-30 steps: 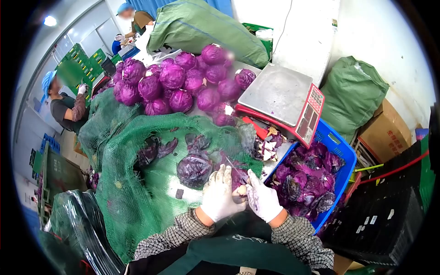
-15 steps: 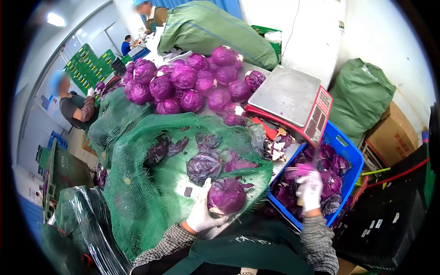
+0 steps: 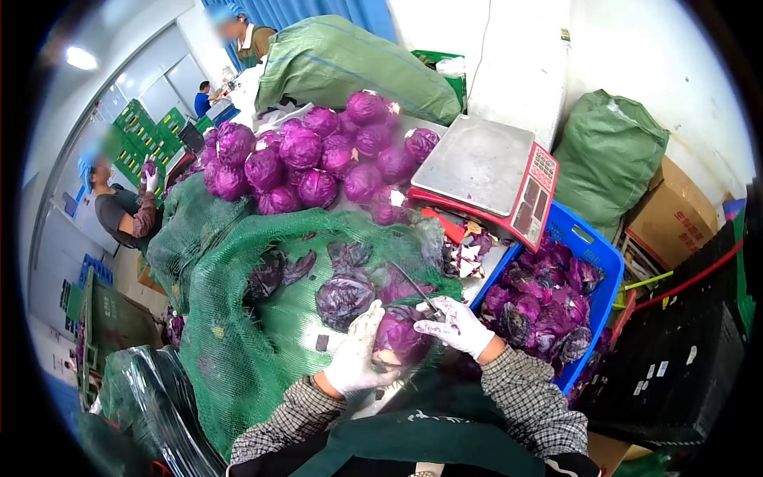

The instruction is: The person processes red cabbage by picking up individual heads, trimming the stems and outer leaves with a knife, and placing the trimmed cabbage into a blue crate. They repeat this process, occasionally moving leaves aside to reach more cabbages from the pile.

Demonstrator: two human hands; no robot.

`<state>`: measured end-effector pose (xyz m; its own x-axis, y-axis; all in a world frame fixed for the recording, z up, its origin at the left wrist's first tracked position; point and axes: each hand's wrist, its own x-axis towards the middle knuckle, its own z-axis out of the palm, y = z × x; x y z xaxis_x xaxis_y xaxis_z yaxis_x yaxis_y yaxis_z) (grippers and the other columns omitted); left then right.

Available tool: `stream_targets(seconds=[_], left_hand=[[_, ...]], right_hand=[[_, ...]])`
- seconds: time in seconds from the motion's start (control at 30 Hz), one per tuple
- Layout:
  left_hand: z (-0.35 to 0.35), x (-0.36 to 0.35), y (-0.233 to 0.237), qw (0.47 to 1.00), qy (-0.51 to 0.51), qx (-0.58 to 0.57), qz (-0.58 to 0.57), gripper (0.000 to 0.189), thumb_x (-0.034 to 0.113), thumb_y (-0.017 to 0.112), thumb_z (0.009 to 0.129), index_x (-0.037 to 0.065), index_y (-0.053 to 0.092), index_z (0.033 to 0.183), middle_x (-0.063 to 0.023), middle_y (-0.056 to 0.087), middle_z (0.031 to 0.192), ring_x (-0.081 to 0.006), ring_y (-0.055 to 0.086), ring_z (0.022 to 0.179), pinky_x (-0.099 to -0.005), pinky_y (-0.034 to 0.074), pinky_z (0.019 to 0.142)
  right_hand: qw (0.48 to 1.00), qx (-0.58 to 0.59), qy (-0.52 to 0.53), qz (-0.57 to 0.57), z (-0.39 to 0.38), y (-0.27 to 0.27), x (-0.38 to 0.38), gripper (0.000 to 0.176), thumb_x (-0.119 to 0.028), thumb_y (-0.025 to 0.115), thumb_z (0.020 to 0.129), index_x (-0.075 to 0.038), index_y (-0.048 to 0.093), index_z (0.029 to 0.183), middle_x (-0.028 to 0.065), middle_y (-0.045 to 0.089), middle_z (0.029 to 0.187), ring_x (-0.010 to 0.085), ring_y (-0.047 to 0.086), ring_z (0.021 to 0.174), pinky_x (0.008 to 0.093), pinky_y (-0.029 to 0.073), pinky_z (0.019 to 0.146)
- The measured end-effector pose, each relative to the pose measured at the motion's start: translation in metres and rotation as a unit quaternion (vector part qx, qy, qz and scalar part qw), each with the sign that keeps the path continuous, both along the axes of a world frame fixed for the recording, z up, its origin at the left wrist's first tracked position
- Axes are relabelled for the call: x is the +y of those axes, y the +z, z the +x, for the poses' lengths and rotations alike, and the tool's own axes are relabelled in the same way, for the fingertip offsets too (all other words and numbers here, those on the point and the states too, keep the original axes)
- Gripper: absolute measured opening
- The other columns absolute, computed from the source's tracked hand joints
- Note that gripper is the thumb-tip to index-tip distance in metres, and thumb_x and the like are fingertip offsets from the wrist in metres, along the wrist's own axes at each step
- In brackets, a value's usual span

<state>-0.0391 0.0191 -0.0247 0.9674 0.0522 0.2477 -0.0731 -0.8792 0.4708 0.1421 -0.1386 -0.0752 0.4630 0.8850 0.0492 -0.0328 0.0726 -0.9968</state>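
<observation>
My left hand point(image 3: 359, 354), in a white glove, is closed around the side of a purple cabbage point(image 3: 400, 338) in front of me. My gloved right hand point(image 3: 459, 327) is at the cabbage's right side, its fingers closed on a knife point(image 3: 413, 281) whose thin dark blade points up and away to the left. The handle is mostly hidden in the palm. Just beyond lies a darker cabbage point(image 3: 344, 300) on an opened green mesh bag point(image 3: 238, 334), with loose purple leaves point(image 3: 278, 270) around it.
Trimmed cabbages point(image 3: 302, 149) are heaped at the back of the table beside a red scale point(image 3: 477, 171). A blue crate point(image 3: 610, 266) of purple leaves stands to my right. Cut stem pieces point(image 3: 474, 250) lie near the scale. Co-workers point(image 3: 119, 199) stand further off, left.
My right hand has moved left from over the blue crate to the cabbage, and the knife blade now shows. My left hand keeps hold of the cabbage. The view has shifted slightly.
</observation>
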Motion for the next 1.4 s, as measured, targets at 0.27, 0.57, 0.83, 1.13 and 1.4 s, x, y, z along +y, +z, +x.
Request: stream_targets(seconds=[0.27, 0.57, 0.83, 1.13, 1.4], left_hand=[[0.003, -0.004, -0.001, 1.000, 0.009, 0.013, 0.020, 0.115, 0.029, 0.081, 0.056, -0.006, 0.018, 0.146, -0.0297, 0.027, 0.147, -0.0437, 0.033, 0.133, -0.0460, 0.028, 0.112], [-0.011, -0.009, -0.011, 0.999, -0.007, -0.026, 0.027, 0.114, 0.030, 0.083, 0.058, -0.005, 0.017, 0.145, -0.0320, 0.024, 0.147, -0.0475, 0.032, 0.133, -0.0516, 0.027, 0.112], [-0.034, -0.006, -0.030, 0.986, 0.110, -0.018, -0.127, 0.123, 0.037, 0.086, 0.060, -0.003, 0.011, 0.148, -0.0290, 0.025, 0.147, -0.0429, 0.030, 0.136, -0.0466, 0.028, 0.113], [0.003, 0.016, -0.016, 0.989, 0.054, 0.068, -0.123, 0.122, 0.045, 0.084, 0.058, -0.005, 0.017, 0.147, -0.0286, 0.028, 0.145, -0.0430, 0.030, 0.136, -0.0442, 0.027, 0.114], [0.007, 0.017, -0.010, 0.985, 0.058, 0.097, -0.131, 0.118, 0.045, 0.082, 0.059, -0.004, 0.020, 0.147, -0.0275, 0.028, 0.147, -0.0396, 0.029, 0.138, -0.0414, 0.026, 0.115]], right_hand=[[0.989, -0.117, 0.079, -0.055, 0.023, 0.013, -0.002, 0.026, -0.007, 0.071, 0.083, 0.002, 0.060, 0.104, 0.0120, 0.066, 0.098, 0.0186, 0.065, 0.089, 0.0313, 0.055, 0.079], [0.859, -0.487, -0.050, -0.147, 0.028, 0.011, 0.021, 0.021, -0.024, 0.057, 0.083, -0.005, 0.060, 0.091, 0.0146, 0.064, 0.077, 0.0337, 0.064, 0.069, 0.0430, 0.052, 0.064], [0.781, -0.465, -0.371, -0.192, 0.082, -0.010, -0.121, 0.026, -0.014, 0.062, 0.087, -0.005, 0.064, 0.112, 0.0153, 0.064, 0.095, 0.0309, 0.065, 0.083, 0.0361, 0.053, 0.075], [0.869, -0.484, -0.098, 0.020, -0.038, 0.038, -0.010, 0.045, -0.012, 0.065, 0.079, -0.011, 0.053, 0.122, 0.0076, 0.054, 0.114, 0.0269, 0.064, 0.077, 0.0336, 0.054, 0.055], [0.876, -0.475, -0.082, 0.022, -0.028, 0.037, -0.010, 0.022, -0.014, 0.064, 0.083, -0.012, 0.055, 0.103, 0.0071, 0.054, 0.092, 0.0273, 0.060, 0.063, 0.0356, 0.051, 0.050]])
